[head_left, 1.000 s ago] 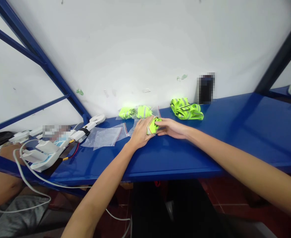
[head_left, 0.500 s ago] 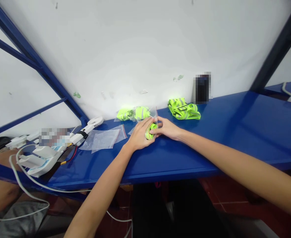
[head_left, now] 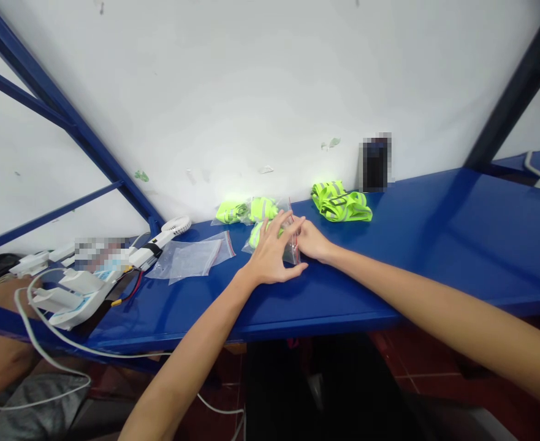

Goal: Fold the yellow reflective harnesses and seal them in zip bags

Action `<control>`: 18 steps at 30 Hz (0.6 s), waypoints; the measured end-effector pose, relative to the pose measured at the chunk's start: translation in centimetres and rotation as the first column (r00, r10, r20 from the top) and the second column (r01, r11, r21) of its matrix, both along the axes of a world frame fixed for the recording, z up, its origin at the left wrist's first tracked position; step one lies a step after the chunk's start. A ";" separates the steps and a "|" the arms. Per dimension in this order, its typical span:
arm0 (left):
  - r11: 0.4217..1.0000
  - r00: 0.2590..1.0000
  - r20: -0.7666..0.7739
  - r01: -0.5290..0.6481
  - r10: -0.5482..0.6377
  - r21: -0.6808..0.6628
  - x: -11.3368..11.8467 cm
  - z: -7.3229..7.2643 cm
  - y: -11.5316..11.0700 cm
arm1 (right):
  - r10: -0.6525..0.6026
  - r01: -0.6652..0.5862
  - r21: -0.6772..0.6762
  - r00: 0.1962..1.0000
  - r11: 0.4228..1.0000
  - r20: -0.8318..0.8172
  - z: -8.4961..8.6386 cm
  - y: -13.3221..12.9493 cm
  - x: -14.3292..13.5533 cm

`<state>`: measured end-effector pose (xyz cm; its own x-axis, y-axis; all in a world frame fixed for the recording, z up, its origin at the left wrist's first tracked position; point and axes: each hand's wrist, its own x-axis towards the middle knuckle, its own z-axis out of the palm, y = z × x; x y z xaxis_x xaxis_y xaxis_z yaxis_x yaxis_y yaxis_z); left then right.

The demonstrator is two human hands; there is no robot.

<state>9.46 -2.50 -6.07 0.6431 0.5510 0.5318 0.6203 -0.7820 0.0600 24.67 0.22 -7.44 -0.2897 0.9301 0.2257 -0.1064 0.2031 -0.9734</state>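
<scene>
A clear zip bag [head_left: 292, 253] with a red-edged mouth lies on the blue table, a folded neon-yellow reflective vest [head_left: 255, 235] inside it. Over the bag rests my left hand [head_left: 272, 252], its fingers and thumb spread and partly covering the vest. At the bag's right, mouth end, my right hand [head_left: 314, 240] has its fingers closed on the edge; the fingertips are partly hidden. Just behind are two bagged vests [head_left: 263, 209], side by side against the wall. A loose crumpled vest [head_left: 341, 202] with grey stripes sits to the right of them.
Flat clear zip bags [head_left: 193, 257] lie left of my hands. Further left are a white handheld fan [head_left: 176, 225], a white power strip [head_left: 83, 300] and cables. A blurred dark object [head_left: 374, 165] leans on the wall. Another person's arm [head_left: 3, 361] shows at the left edge.
My left hand has opened from around the rolled vest and now lies spread over the bag. The vest sits further left, inside the bag; my right hand has closed at the bag's mouth.
</scene>
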 end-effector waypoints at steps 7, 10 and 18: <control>0.991 0.925 0.357 -0.114 0.129 -0.065 -4.1 1.7 2.0 | 0.153 -0.152 -0.188 0.988 0.970 -0.007 -0.4 2.6 2.1; 0.969 0.972 0.210 -0.048 0.101 -0.242 -4.8 1.4 2.3 | 0.222 -0.215 -0.186 0.975 0.959 0.018 -0.5 2.9 2.6; 0.910 0.994 0.078 -0.040 0.080 -0.414 -3.5 0.6 1.8 | -0.013 -0.008 0.097 0.976 0.995 0.217 0.2 2.3 2.5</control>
